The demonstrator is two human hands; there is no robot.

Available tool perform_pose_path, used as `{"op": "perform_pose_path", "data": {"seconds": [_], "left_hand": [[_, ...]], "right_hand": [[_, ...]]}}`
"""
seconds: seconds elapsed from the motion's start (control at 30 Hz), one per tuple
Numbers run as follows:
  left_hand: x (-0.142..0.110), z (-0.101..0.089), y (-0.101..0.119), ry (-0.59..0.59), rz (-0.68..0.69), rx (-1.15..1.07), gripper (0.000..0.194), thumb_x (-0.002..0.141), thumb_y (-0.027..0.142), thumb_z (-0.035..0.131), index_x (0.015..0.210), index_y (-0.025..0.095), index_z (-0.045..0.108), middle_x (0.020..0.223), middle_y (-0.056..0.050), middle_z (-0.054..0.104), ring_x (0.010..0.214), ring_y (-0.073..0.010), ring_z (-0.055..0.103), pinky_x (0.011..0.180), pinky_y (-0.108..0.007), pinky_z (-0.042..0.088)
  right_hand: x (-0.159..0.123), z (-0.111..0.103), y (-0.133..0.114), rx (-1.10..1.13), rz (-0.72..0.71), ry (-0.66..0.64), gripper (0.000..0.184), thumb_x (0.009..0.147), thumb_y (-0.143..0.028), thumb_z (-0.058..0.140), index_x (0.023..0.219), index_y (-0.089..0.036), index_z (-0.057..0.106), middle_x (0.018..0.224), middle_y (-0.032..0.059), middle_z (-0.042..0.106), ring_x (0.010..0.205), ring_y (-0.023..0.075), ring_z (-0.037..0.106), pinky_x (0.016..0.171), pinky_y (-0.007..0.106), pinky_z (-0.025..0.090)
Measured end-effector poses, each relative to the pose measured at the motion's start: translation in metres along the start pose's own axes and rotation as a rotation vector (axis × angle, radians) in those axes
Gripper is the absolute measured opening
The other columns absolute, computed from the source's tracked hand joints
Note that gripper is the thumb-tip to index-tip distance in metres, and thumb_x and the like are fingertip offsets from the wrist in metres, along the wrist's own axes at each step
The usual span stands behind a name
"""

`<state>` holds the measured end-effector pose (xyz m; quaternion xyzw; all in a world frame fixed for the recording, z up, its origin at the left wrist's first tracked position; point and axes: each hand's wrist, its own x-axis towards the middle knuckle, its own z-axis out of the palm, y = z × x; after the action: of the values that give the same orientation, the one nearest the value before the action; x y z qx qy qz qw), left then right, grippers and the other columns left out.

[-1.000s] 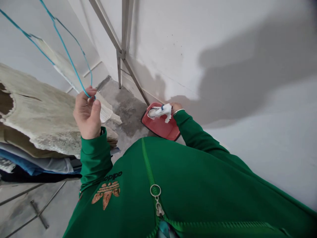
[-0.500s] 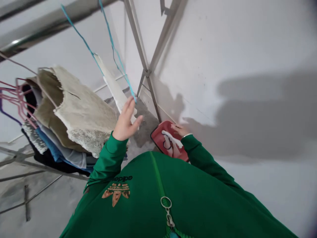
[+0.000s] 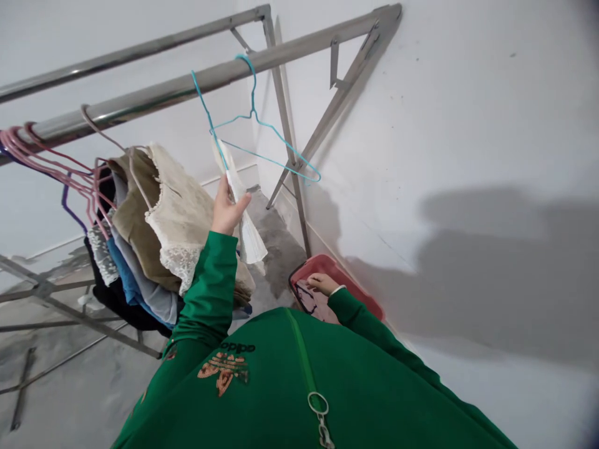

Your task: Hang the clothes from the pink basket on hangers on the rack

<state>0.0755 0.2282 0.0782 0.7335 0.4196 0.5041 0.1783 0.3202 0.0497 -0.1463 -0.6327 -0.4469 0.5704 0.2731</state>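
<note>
My left hand [image 3: 226, 211] is raised in a green sleeve, with its fingers closed on a long white cloth [image 3: 249, 234]. The top of that cloth hangs from a blue wire hanger [image 3: 269, 126], whose hook sits over a steel rail [image 3: 187, 83]. Low down, my right hand [image 3: 322, 284] rests on a pale patterned cloth [image 3: 312, 305] lying in a red plastic basin [image 3: 339, 270]. The sleeve and my body hide the front of the basin.
Several garments, including a beige lace-edged piece [image 3: 180, 218], hang on the rack at the left, with pink wire hangers [image 3: 51, 165] on the lower rail. Steel rack legs [image 3: 292, 181] stand on a concrete floor against a white wall.
The view has tilted up, bringing the rails into sight. The blue hanger now sits hooked over a rail, and my left hand has closed on the white cloth.
</note>
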Motion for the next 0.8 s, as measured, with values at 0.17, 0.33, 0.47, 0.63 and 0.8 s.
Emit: {"op": "perform_pose_path", "data": {"seconds": [0.17, 0.33, 0.47, 0.63, 0.8], "left_hand": [[-0.034, 0.001, 0.02, 0.16, -0.003, 0.524, 0.02, 0.078, 0.037, 0.062, 0.077, 0.018, 0.056, 0.068, -0.005, 0.059, 0.073, -0.0236, 0.06, 0.076, -0.04, 0.045], [-0.098, -0.003, 0.042, 0.155, 0.513, 0.815, 0.027, 0.083, 0.02, 0.056, 0.058, 0.02, 0.046, 0.054, -0.003, 0.053, 0.061, -0.0194, 0.054, 0.07, -0.037, 0.04], [-0.132, 0.006, 0.052, -0.044, 0.686, 0.647, 0.025, 0.08, 0.01, 0.052, 0.058, 0.019, 0.045, 0.054, -0.001, 0.053, 0.059, -0.0163, 0.051, 0.068, -0.033, 0.041], [-0.139, -0.02, 0.073, -0.216, 0.633, 0.47, 0.012, 0.085, 0.015, 0.052, 0.073, 0.018, 0.054, 0.073, -0.005, 0.064, 0.073, -0.0163, 0.06, 0.071, -0.031, 0.047], [-0.11, -0.105, 0.085, 0.265, 0.289, 0.52, 0.045, 0.082, 0.03, 0.063, 0.124, 0.023, 0.049, 0.131, -0.013, 0.051, 0.126, -0.0298, 0.047, 0.1, -0.047, 0.042]], "right_hand": [[-0.004, 0.005, -0.022, -0.026, -0.112, -0.054, 0.031, 0.072, -0.045, 0.066, 0.073, -0.015, 0.058, 0.073, 0.0063, 0.067, 0.075, 0.0193, 0.065, 0.077, 0.036, 0.054], [-0.014, 0.028, -0.075, 0.003, -0.438, -0.154, 0.074, 0.074, -0.04, 0.068, 0.136, -0.017, 0.037, 0.13, 0.0162, 0.053, 0.092, 0.0169, 0.063, 0.089, 0.038, 0.052], [-0.017, 0.055, -0.132, -0.049, -0.816, -0.072, 0.109, 0.067, -0.033, 0.076, 0.15, -0.023, 0.007, 0.153, 0.0191, 0.02, 0.109, 0.0209, 0.057, 0.095, 0.041, 0.05], [-0.012, 0.076, -0.156, -0.01, -1.013, -0.135, 0.044, 0.084, -0.049, 0.056, 0.112, -0.016, 0.06, 0.111, 0.0119, 0.063, 0.105, 0.0229, 0.058, 0.101, 0.042, 0.044], [-0.022, 0.084, -0.141, 0.145, -0.694, -0.288, 0.042, 0.082, -0.057, 0.056, 0.075, -0.015, 0.059, 0.062, 0.0017, 0.059, 0.058, 0.0126, 0.054, 0.061, 0.028, 0.049]]}}
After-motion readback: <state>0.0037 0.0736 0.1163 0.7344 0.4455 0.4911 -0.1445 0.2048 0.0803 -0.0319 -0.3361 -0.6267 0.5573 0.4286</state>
